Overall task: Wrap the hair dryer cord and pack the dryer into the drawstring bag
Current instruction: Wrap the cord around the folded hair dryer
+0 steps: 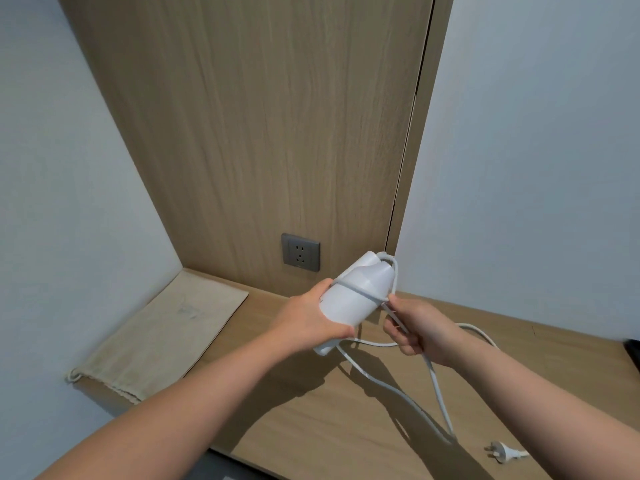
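here our left hand [308,318] is wrapped around the hair dryer [349,296] above the counter [311,427], our right hand [415,332] seemingly pinching the limp, springy cord [434,379], so we keep it taut, the drawstring bag [162,336] lying flat leftward.

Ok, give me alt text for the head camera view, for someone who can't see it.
A left hand holds a white hair dryer above a wooden counter while the right hand winds its cord around it. The plug lies loose on the counter, and a beige drawstring bag lies flat at left.
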Tool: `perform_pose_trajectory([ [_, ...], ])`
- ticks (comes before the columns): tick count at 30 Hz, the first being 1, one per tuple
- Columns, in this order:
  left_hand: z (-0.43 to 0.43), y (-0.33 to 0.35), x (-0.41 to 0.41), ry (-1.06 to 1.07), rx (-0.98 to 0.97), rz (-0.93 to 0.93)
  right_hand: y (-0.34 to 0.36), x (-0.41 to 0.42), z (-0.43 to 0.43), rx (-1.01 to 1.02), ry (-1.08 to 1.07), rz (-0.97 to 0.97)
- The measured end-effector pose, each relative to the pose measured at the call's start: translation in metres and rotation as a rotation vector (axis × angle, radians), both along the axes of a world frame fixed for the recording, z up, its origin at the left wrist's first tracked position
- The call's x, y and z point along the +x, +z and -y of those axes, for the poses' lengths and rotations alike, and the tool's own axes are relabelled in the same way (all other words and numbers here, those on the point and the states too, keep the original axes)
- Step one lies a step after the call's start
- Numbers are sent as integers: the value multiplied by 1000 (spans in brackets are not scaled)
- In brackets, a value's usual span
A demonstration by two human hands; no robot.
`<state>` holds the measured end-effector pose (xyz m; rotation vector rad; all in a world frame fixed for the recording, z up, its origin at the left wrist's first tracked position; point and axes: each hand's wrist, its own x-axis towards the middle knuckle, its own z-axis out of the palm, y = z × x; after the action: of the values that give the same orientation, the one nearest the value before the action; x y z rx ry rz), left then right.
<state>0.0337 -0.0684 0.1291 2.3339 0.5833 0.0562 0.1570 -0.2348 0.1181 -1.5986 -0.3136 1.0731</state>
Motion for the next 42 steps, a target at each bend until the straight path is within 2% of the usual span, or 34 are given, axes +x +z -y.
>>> perform_pose_trajectory([
  [3,-7,-5,0,2,173,-92,2,-8,-1,-189,36,200],
  [7,-11,-14,-1,-10,350,-153,6,-17,-5,-315,68,368],
  [11,-11,-16,-2,-8,472,-172,13,-22,-4,-476,246,573],
  [15,-14,-21,-5,-27,586,-181,22,-29,-4,-546,443,800],
  [20,-8,-27,-2,-122,734,-149,34,-41,-7,-542,715,901],
  [24,-9,-30,-4,-201,826,-134,60,-36,-4,-487,855,842],
  [26,-10,-30,-7,-265,869,-123,68,-27,-7,-468,830,928],
  [29,-10,-31,-10,-351,897,-78,71,-4,-17,-471,612,1166],
  [33,-6,-32,-13,-406,856,40,65,18,-26,-482,404,1281],
  [36,-7,-26,-17,-468,822,66,57,25,-29,-471,451,1249],
  [39,-11,-26,-21,-495,840,83,58,31,-28,-394,516,1088],
  [42,-13,-22,-23,-487,836,105,56,33,-29,-382,527,1066],
])
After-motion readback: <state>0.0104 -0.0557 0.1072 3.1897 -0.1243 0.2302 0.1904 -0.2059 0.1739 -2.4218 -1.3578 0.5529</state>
